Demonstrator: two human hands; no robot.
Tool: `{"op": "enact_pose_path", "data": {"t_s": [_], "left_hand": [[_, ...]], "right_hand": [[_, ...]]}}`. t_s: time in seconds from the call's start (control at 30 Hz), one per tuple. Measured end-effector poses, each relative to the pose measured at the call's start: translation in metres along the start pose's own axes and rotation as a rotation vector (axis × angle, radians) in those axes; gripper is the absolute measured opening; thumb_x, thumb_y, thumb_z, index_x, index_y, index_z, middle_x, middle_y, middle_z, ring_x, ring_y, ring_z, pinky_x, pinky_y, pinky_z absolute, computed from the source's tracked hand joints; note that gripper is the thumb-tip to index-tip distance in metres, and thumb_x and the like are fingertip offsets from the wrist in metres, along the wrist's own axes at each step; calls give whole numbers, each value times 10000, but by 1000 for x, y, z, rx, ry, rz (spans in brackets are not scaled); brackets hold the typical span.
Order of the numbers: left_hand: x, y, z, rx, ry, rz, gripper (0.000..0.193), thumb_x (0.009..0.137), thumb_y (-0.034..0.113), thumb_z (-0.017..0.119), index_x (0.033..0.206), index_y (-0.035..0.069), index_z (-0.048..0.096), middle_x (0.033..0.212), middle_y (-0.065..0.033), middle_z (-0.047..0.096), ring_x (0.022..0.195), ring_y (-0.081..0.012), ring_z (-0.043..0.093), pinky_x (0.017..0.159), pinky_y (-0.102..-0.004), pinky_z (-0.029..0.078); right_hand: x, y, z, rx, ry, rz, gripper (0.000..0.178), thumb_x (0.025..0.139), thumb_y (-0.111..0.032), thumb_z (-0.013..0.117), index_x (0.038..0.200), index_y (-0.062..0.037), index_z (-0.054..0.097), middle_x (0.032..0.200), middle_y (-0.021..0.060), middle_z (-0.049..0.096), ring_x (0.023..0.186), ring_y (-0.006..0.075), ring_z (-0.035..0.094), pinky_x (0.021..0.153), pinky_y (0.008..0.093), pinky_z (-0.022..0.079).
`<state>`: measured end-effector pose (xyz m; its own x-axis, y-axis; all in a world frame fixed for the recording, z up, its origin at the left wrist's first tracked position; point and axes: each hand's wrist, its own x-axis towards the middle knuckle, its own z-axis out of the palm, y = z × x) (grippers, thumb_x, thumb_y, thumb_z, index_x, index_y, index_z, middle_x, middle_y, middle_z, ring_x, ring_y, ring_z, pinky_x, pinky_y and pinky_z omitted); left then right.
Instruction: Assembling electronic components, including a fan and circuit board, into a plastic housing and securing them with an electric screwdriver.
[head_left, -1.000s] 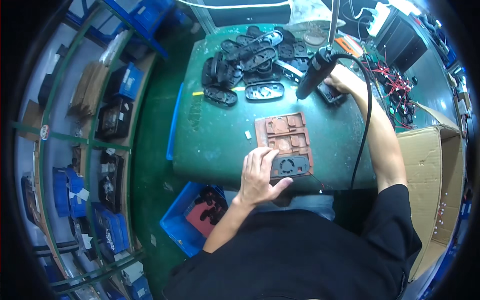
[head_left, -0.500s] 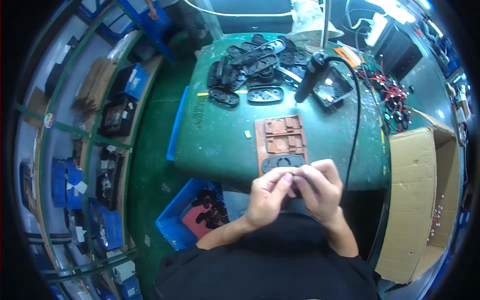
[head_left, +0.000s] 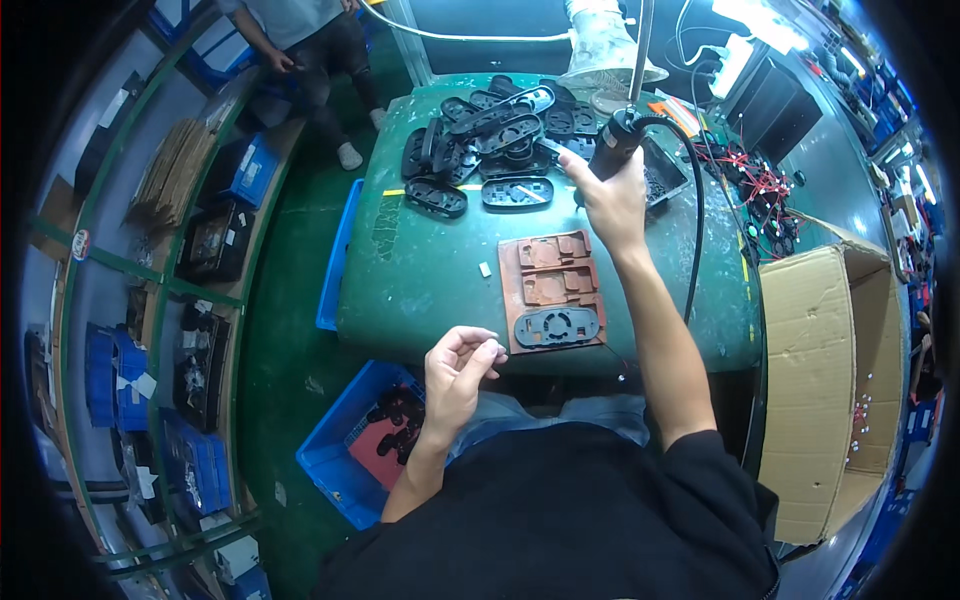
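My right hand [head_left: 617, 200] is wrapped around a black corded electric screwdriver [head_left: 617, 140] at the far right of the green table, its tip hidden by the hand. Closer to me, my left hand [head_left: 460, 372] hovers off the table's near edge, thumb and fingers pinched together; whatever lies between them is too small to make out. Between the hands lies a reddish-brown fixture [head_left: 508, 285] with several recesses. In its nearest recess sits a dark oval plastic housing [head_left: 557, 327]. A thin wire with a small white end [head_left: 622, 378] hangs beside the fixture's near right corner.
Black oval housings [head_left: 515, 190] are heaped at the back. A black tray of small parts [head_left: 668, 170] stands behind my right hand. Red wires [head_left: 770, 195] and a cardboard box [head_left: 808, 390] are at right. A blue bin [head_left: 340, 450] sits lower left; a person [head_left: 310, 60] stands beyond.
My hands were together in front of the fixture. The right has reached forward and taken hold of the screwdriver; the left has moved left. A person has come into view at the far left.
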<state>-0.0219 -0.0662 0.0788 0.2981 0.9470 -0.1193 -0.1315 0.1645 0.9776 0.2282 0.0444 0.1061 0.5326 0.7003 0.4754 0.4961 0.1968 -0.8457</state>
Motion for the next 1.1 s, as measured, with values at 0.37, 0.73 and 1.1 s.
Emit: {"op": "enact_pose_path", "data": {"t_s": [0.37,0.73,1.1], "left_hand": [[-16,-15,-2,-12,-45,-20,141,944,83,553,1030,-22,588,879,-74,639,797,-120,642,651,-228,509],[-12,-12,45,-95,-225,-186,212,963,119,586,1114,-27,611,965,-118,692,809,-128,660,713,-239,527],[-29,-5,50,-198,-243,-169,219,982,138,549,1103,-38,594,949,-148,685,760,-162,667,693,-263,536]], "right_hand": [[2,-41,-46,658,525,-277,368,876,-167,719,1086,-10,461,797,54,560,548,168,564,503,324,523],[-84,-73,-108,1303,-162,66,682,956,-560,470,1313,16,386,829,60,511,729,149,513,699,327,451],[-82,-81,-110,1409,-373,42,594,930,-458,539,1287,3,427,859,39,470,742,116,463,716,304,397]]}}
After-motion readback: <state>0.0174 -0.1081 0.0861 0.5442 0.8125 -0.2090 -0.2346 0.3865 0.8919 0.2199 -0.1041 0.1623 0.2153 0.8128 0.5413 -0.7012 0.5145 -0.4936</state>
